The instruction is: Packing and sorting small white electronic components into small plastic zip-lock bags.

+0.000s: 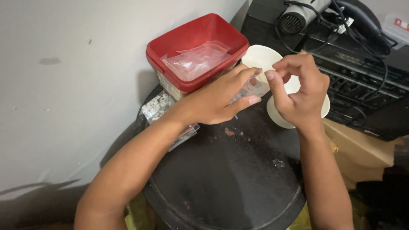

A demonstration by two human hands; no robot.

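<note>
Wall: a pale, scuffed surface filled the area left of the left arm, well apart from both hands.
Round table: a dark, worn top with reddish specks lay under both forearms and reached from below the hands toward the person.
Black equipment: a dark unit with cables stood just beyond and to the right of the right hand.
Hair dryer: it rested on top of the black equipment, above and beyond the right hand.
Cardboard: a brown piece lay right of the right wrist, below the black equipment.
Red tub: an open rectangular container stood just beyond the left hand, against the wall, with clear plastic bags loose inside it.
White bowls: one stood beyond the fingertips of both hands; a second showed beneath the right hand, partly hidden by it.
Packet of small white pieces: a clear packet lay left of the left wrist, beside the red tub.
Left hand: it was cupped, fingers curled around the small clear bag, thumb and fingertips closed on it.
Right hand: thumb and forefinger were pressed together in a pinch at the bag's edge, the other fingers curled loosely.
Small clear bag: it sat between the two hands, gripped by the left, above the far edge of the round table; its contents could not be made out.
</note>
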